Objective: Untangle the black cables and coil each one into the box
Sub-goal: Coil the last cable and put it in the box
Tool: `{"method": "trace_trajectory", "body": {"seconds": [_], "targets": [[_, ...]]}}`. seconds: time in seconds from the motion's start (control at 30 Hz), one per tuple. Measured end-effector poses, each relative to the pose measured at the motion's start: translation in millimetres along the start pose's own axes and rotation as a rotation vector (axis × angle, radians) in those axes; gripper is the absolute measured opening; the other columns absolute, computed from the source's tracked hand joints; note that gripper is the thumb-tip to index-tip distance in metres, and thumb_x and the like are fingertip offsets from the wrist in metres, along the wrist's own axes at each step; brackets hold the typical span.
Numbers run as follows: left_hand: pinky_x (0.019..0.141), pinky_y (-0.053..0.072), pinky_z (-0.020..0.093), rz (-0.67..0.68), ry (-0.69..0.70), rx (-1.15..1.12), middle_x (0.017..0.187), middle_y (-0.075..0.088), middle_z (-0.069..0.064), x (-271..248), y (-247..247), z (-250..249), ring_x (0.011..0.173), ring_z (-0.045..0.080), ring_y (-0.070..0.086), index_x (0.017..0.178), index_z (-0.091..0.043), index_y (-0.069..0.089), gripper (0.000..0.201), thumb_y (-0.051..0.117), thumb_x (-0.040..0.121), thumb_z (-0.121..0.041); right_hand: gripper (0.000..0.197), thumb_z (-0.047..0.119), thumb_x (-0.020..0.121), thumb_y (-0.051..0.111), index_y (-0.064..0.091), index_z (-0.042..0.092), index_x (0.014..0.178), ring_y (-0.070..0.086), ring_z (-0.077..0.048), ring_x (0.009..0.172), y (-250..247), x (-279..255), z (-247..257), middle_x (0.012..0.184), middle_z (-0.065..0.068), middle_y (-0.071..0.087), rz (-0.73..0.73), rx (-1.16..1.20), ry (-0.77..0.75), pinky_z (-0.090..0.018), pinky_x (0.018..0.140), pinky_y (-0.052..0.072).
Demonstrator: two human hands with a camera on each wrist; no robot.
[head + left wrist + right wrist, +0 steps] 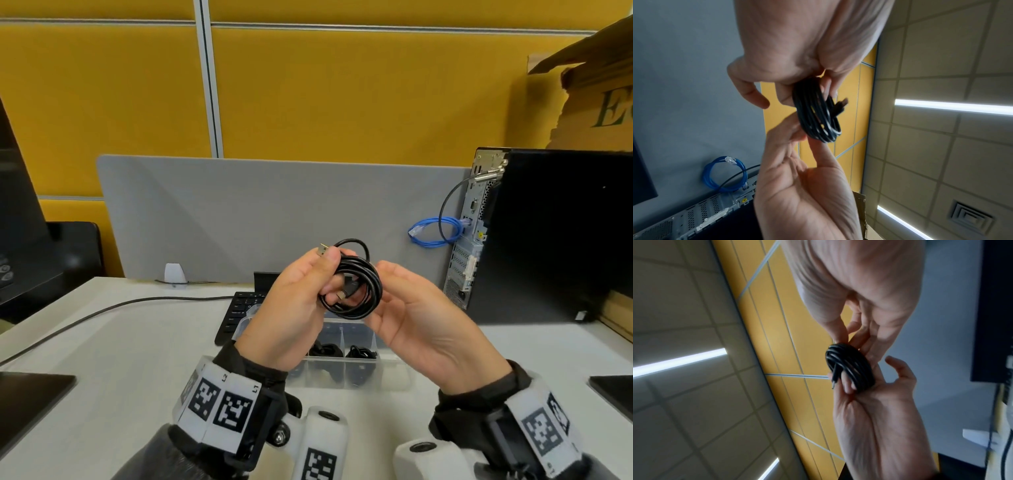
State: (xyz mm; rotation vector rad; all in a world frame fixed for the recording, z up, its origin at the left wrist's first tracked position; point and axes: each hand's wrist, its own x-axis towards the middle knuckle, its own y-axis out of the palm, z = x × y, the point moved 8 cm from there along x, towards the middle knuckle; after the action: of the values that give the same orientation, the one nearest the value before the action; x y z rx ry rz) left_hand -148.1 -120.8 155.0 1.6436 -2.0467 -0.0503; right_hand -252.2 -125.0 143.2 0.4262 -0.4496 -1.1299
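Black cable (356,289), wound into a small coil, is held in the air above the clear plastic box (346,363) on the worktop (120,346). It is gripped by the curled fingers of the left hand (294,308), while the right hand (411,315) is cupped against its other side with relaxed fingers. More black cables are seen lying in the box compartments.

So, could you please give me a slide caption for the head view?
Left hand grips a coiled black cable above the clear box, right hand steadying it.
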Motion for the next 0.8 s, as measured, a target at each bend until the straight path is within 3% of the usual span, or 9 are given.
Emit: {"method": "trace_trajectory", "body": {"seconds": [0.03, 0.1, 0.13, 0.2, 0.3, 0.43, 0.57, 0.67, 0.8], "targets": [[0.083, 0.036, 0.036, -0.013, -0.008, 0.000, 0.069, 0.040, 0.008, 0.5, -1.5, 1.3, 0.074, 0.026, 0.035, 0.093, -0.011, 0.065, 0.029, 0.052, 0.086, -0.036, 0.039, 0.011, 0.087, 0.055, 0.047, -0.011, 0.119, 0.056, -0.034, 0.101, 0.9, 0.3, -2.6, 0.113, -0.031, 0.056, 0.005, -0.021, 0.006, -0.040, 0.087, 0.055], [0.082, 0.042, 0.033, -0.034, -0.020, -0.013, 0.095, 0.038, 0.014, 0.9, -2.8, 1.7, 0.089, 0.027, 0.033, 0.097, -0.009, 0.064, 0.031, 0.053, 0.089, -0.037, 0.019, 0.011, 0.092, 0.051, 0.051, 0.001, 0.108, 0.060, -0.031, 0.095, 3.2, -1.4, 1.4, 0.104, -0.027, 0.063, 0.010, -0.130, -0.031, -0.039, 0.082, 0.057], [0.078, 0.047, 0.028, -0.047, -0.017, -0.024, 0.096, 0.035, 0.013, 0.9, -3.5, 0.0, 0.089, 0.027, 0.031, 0.100, -0.006, 0.062, 0.034, 0.051, 0.089, -0.036, 0.008, 0.011, 0.093, 0.049, 0.049, 0.008, 0.100, 0.064, -0.029, 0.092, 5.7, -3.8, 6.8, 0.098, -0.022, 0.067, 0.024, -0.206, -0.063, -0.038, 0.081, 0.056], [0.072, 0.051, 0.024, -0.072, -0.007, -0.035, 0.083, 0.026, 0.011, 1.6, -6.2, -2.7, 0.078, 0.027, 0.029, 0.104, 0.001, 0.057, 0.038, 0.045, 0.089, -0.033, 0.011, 0.013, 0.091, 0.053, 0.048, 0.013, 0.101, 0.066, -0.027, 0.097, 16.6, -10.8, 16.2, 0.097, -0.016, 0.071, 0.134, -0.372, -0.117, -0.036, 0.088, 0.053], [0.077, 0.046, 0.034, -0.065, -0.013, -0.007, 0.068, 0.024, 0.011, 1.0, -5.3, -2.0, 0.061, 0.019, 0.038, 0.109, 0.006, 0.052, 0.038, 0.040, 0.096, -0.028, 0.025, 0.005, 0.083, 0.064, 0.058, 0.016, 0.104, 0.067, -0.021, 0.099, 29.5, -19.3, 19.2, 0.097, -0.015, 0.071, 0.246, -0.589, -0.182, -0.027, 0.089, 0.051], [0.076, 0.037, 0.029, 0.003, -0.041, -0.027, 0.056, 0.036, -0.005, -2.8, 6.2, 0.5, 0.053, 0.007, 0.038, 0.104, -0.002, 0.052, 0.023, 0.040, 0.096, -0.020, 0.013, 0.007, 0.082, 0.065, 0.071, 0.015, 0.091, 0.070, -0.017, 0.087, 21.8, -16.6, 32.4, 0.086, -0.007, 0.074, 0.093, -0.724, -0.373, -0.031, 0.086, 0.054], [0.068, 0.036, 0.023, 0.001, -0.009, 0.032, 0.057, 0.039, -0.007, -2.7, 5.9, -6.0, 0.052, 0.004, 0.039, 0.100, -0.006, 0.048, 0.016, 0.039, 0.096, -0.018, 0.013, 0.016, 0.080, 0.069, 0.072, 0.028, 0.082, 0.060, -0.001, 0.085, 21.0, -26.8, 56.3, 0.086, 0.006, 0.064, -0.121, -1.081, -0.747, -0.012, 0.075, 0.048], [0.059, 0.038, 0.017, -0.029, 0.031, 0.096, 0.057, 0.036, -0.009, -1.6, 2.3, -12.3, 0.051, 0.003, 0.036, 0.096, -0.008, 0.050, 0.016, 0.039, 0.097, -0.019, 0.007, 0.019, 0.084, 0.065, 0.069, 0.023, 0.087, 0.059, 0.000, 0.082, 33.6, -43.7, 63.2, 0.084, 0.008, 0.062, -0.181, -1.215, -0.994, -0.009, 0.072, 0.047], [0.060, 0.036, 0.015, -0.123, 0.171, 0.237, 0.057, 0.040, -0.013, -1.4, -8.5, -26.4, 0.052, 0.002, 0.037, 0.092, -0.010, 0.048, 0.011, 0.042, 0.097, -0.018, 0.002, 0.020, 0.085, 0.066, 0.066, 0.020, 0.083, 0.056, -0.002, 0.077, 38.9, -46.3, 61.5, 0.077, 0.011, 0.059, -0.188, -1.364, -1.010, -0.012, 0.068, 0.046]]}}
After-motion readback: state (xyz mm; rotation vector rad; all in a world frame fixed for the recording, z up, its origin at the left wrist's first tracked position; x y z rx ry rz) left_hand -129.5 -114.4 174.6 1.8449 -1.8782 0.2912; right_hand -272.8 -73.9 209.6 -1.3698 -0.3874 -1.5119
